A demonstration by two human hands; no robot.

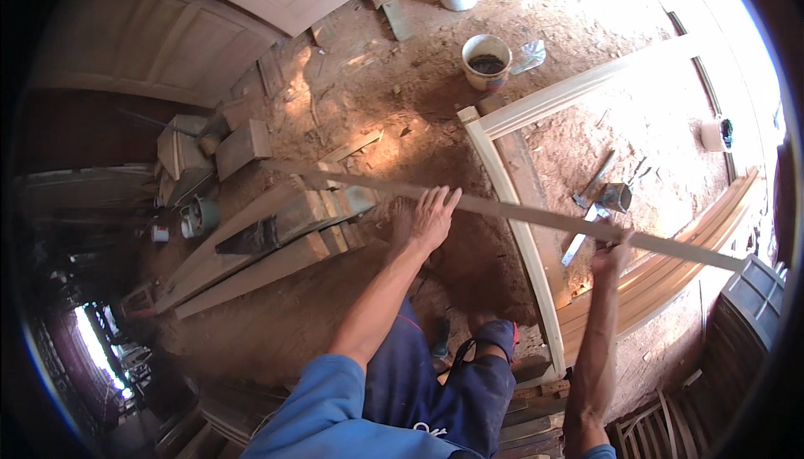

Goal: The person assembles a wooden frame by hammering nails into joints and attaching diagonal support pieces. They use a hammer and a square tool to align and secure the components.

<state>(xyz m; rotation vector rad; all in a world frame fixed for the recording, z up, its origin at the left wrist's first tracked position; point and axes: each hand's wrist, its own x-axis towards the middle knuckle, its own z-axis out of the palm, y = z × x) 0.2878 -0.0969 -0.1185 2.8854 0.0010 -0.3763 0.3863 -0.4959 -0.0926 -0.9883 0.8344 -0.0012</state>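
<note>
A long, thin wooden strip (528, 214) stretches across in front of me, from the stacked timber on the left to the right side. My left hand (431, 218) holds it near its middle, the fingers laid over it and the thumb hidden. Further right, my right hand (613, 251) grips the same strip with bent fingers. Beneath the strip lies a pale wooden frame (512, 216), its long side passing between my two hands. Close to the right hand, a white-and-blue tool (578, 244) and a dark can (616, 198) rest on the ground.
A pile of thick boards (260, 270) with a dark handsaw (247, 237) on it stands left of my legs. Long planks (662, 287) lie at the right. Two white buckets (487, 80) sit on the dirt floor ahead. Panelled doors (151, 32) stand at the upper left.
</note>
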